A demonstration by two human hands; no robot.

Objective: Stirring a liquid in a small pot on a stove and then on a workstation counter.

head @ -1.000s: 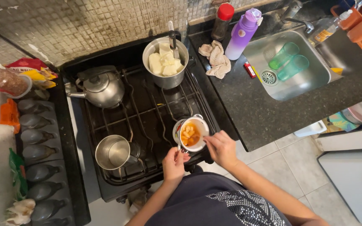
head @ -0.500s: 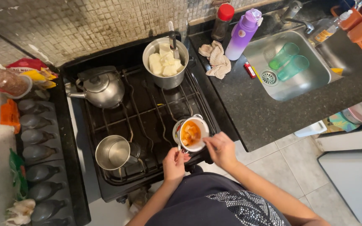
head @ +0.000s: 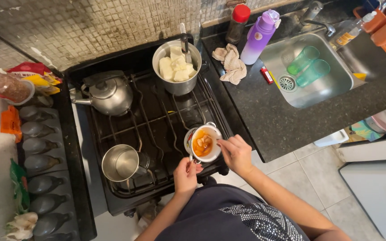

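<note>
Far left of our grips stand a jar (head: 6, 85) and a row of dark bottles (head: 39, 165) beside the stove (head: 157, 120). On the stove, left of the left grip, an empty steel pot (head: 120, 162) sits on its burner, and a kettle (head: 108, 93) stands beyond it.

Our left hand (head: 186, 173) has its grip closed on what seems to be the handle of the small white pot (head: 205, 143); the fingers hide the handle, so we judge this from the pose. That pot sits on the near right burner, just above the left grip, and holds orange liquid with pale chunks. Our right hand (head: 236, 154) touches the pot's right rim, fingers pinched together; whether they hold a utensil we cannot tell.

Well beyond both grips, a larger pot (head: 176, 66) of white chunks waits on the back burner. Right of the right grip lies the dark table (head: 282, 120) with a cloth (head: 230, 63), a purple bottle (head: 258, 36) and a sink (head: 331, 85) holding two green cups (head: 308, 65).

We judge the small pot filled and being tended, the steel pot unused.
</note>
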